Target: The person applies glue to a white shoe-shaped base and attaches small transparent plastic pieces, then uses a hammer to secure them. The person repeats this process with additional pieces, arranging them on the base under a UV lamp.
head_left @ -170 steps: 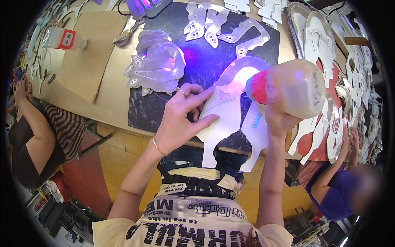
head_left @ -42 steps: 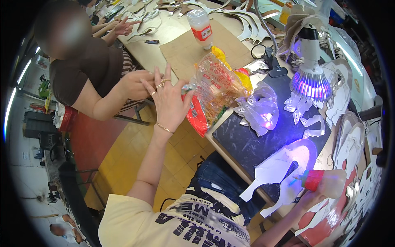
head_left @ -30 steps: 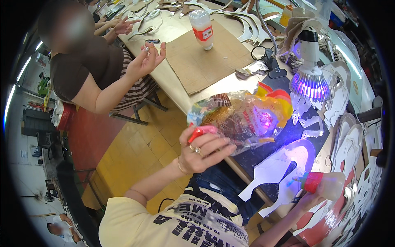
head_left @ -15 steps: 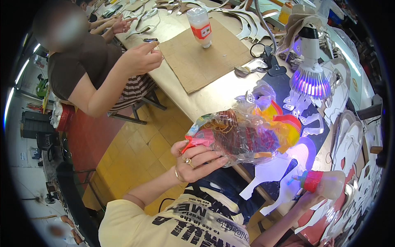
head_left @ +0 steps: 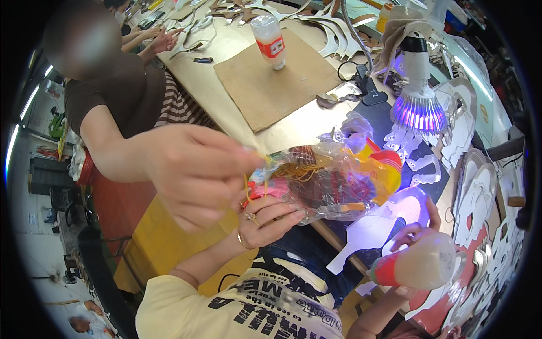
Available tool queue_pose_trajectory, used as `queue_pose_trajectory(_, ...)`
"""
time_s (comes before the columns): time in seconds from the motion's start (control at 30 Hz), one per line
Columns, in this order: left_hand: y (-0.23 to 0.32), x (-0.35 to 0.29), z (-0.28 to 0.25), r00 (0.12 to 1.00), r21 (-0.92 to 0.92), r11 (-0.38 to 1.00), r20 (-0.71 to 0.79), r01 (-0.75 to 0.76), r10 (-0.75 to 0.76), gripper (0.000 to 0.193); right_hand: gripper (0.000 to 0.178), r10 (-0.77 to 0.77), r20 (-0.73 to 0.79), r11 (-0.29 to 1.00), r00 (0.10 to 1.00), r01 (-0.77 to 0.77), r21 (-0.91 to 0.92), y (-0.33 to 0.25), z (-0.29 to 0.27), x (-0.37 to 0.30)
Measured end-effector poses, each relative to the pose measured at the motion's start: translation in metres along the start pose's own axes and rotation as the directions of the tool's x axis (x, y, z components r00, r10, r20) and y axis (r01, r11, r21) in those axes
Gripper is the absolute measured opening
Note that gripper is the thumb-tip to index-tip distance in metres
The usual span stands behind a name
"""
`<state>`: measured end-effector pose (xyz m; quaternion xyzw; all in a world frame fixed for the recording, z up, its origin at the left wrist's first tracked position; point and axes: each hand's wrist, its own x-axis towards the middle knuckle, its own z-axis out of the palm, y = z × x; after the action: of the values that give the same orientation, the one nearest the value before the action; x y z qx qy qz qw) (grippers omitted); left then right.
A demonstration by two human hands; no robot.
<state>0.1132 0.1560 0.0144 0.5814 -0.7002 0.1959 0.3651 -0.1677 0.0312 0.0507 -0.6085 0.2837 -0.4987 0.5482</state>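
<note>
My left hand (head_left: 268, 223), wearing a ring and a bracelet, is closed on the near left end of a clear plastic bag (head_left: 333, 192). Thin yellow bands and red, pink and yellow bits show through the plastic. A co-worker's hand (head_left: 197, 169) reaches over from the left, blurred, pinching a yellow band that loops down to the bag. My right hand (head_left: 416, 233) is closed on a squeeze bottle (head_left: 423, 263) with a red band, held tilted. Its fingers reach up beside a pale paddle-shaped piece (head_left: 361, 234) on the table; whether they touch it I cannot tell.
A lit lamp (head_left: 419, 107) with purple light hangs over small clear pieces. Beyond lie a cardboard sheet (head_left: 271, 85), an upright bottle (head_left: 268, 42) and a dark slim tool (head_left: 203, 60). White cut pieces (head_left: 474, 198) pile up at right. A co-worker sits at left.
The co-worker's hand has come down to the bag and now pinches a yellow band. My right hand has brought the bottle nearer and turned it. My left hand stays on the bag.
</note>
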Motion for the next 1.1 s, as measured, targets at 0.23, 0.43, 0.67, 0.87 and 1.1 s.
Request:
queue_pose_trajectory(0.23, -0.006, 0.002, -0.012, 0.985, -0.135, 0.989, 0.168, 0.055, -0.031, 0.042, 0.074, 0.140, 0.095, 0.990, 0.986, -0.141, 0.003, -0.008, 0.025, 0.006)
queue_pose_trajectory(0.43, -0.011, 0.008, -0.002, 0.998, -0.213, 0.975, 0.026, 0.069, -0.065, 0.038, 0.080, 0.017, 0.126, 0.994, 0.992, -0.031, 0.104, 0.000, -0.005, -0.001)
queue_pose_trajectory(0.67, -0.019, 0.026, 0.006, 0.994, -0.045, 0.999, -0.106, 0.007, -0.012, 0.022, 0.094, -0.058, 0.083, 0.997, 0.995, 0.061, -0.039, -0.008, -0.048, -0.032)
queue_pose_trajectory(0.87, -0.016, 0.087, -0.046, 0.951, -0.001, 0.980, -0.241, -0.201, 0.195, 0.013, 0.086, -0.035, -0.066, 0.995, 0.997, 0.041, 0.086, -0.018, -0.071, -0.054)
queue_pose_trajectory(1.1, 0.048, 0.239, -0.059, 0.995, -0.431, 0.902, 0.082, -0.009, 0.049, 0.011, 0.088, -0.114, -0.210, 0.991, 0.971, 0.126, 0.044, -0.030, -0.103, -0.081)
